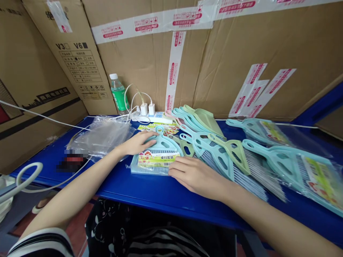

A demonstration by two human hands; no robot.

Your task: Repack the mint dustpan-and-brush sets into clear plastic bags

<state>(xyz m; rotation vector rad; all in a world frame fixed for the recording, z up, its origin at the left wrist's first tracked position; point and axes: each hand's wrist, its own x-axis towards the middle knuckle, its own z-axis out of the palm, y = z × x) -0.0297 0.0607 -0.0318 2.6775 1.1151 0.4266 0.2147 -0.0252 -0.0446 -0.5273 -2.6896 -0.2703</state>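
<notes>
A small pale-blue dustpan and brush set (158, 160) lies in a clear plastic bag on the blue table, with a yellow-green printed label across it. My left hand (138, 142) curves over the top of the dustpan near its handle. My right hand (194, 175) presses against the set's lower right edge, its fingers flat on the bag. Just to the right, a loose overlapping row of pale blue and green dustpans and brushes (214, 153) fans out, touching the set. Further right lie similar bagged sets (292, 171).
The blue table (160, 194) runs along a wall of taped cardboard boxes (150, 60). Behind my hands stand a green-labelled water bottle (118, 94) and a power strip (158, 118) with white chargers. A pile of clear plastic bags (100, 135) lies at left, with white cable nearby.
</notes>
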